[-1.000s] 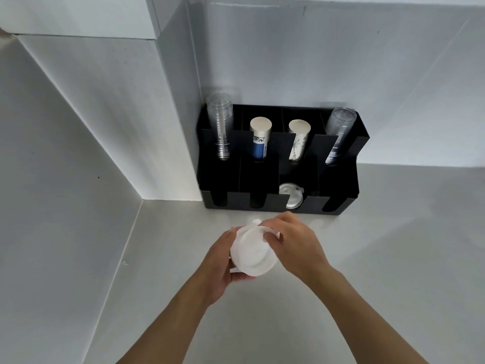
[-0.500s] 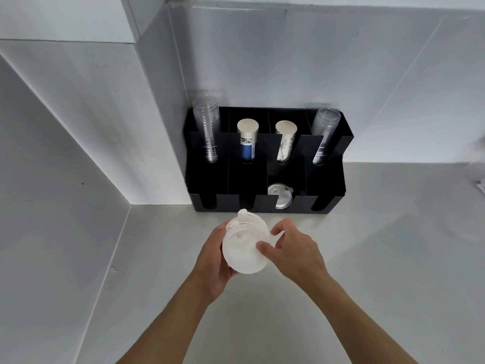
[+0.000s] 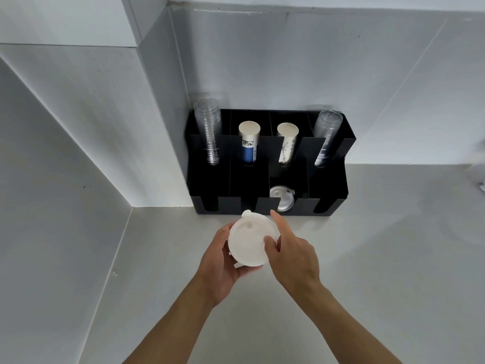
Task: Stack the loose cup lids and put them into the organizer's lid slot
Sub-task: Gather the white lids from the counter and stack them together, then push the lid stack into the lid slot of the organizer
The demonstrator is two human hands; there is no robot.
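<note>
Head view: 2 hands (image 3: 223,261) (image 3: 291,253) w/ 1 lid stack (image 3: 250,241); 4 cup stacks.

The stack of white lids (image 3: 250,243) is held in the air just in front of the black organizer (image 3: 265,177), flat round face toward the camera, a small tab sticking up at its top edge. The organizer sits on the counter in the corner, with four front slots. One more lid (image 3: 281,198) — white and translucent — already lies in the third front slot from the left, tilted, its rim showing through the notch.
</note>
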